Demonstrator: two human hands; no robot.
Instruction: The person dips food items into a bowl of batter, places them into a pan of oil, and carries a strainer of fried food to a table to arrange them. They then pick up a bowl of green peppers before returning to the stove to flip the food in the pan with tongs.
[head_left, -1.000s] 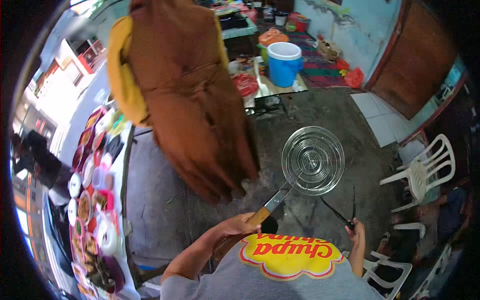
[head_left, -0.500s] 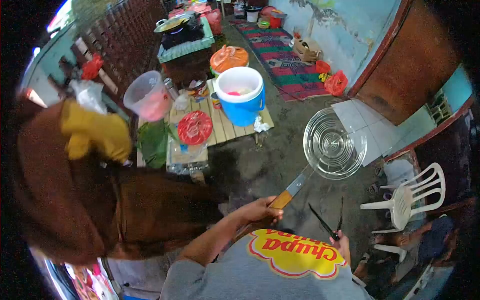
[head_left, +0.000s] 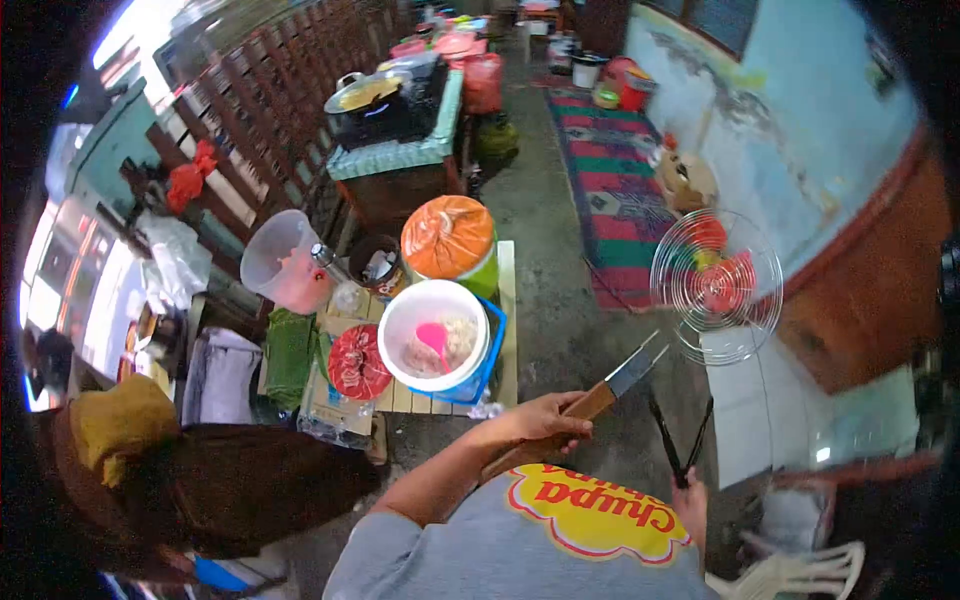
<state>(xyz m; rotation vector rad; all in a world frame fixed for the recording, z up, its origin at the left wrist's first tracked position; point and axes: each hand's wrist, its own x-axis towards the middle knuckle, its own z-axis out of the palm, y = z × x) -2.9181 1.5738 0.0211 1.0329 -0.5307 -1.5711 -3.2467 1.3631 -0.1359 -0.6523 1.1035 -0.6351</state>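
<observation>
My left hand [head_left: 548, 420] is wrapped round the wooden handle of a wire skimmer [head_left: 716, 286], whose round spiral head is held out to the front right. My right hand [head_left: 690, 496] grips the lower end of dark tongs [head_left: 680, 440], their two arms spread apart and pointing forward. Both hands are close to the body, in front of the grey shirt. To the front left is a white and blue bucket [head_left: 392, 310] with a pink scoop [head_left: 434, 340] inside. Beside it lies a red plastic-wrapped item [head_left: 358, 362].
A person in brown [head_left: 240, 490] is close at the left. Beyond the slatted platform [head_left: 508, 300] stands a stove table [head_left: 400, 157] with a pan [head_left: 362, 94]. A patterned mat [head_left: 620, 200] runs along the wall. A white chair [head_left: 800, 575] is at the lower right.
The view has turned and moved, so the bucket and stove appear nearer and the chair lower. The person in brown appears lower left. Both tools are still held.
</observation>
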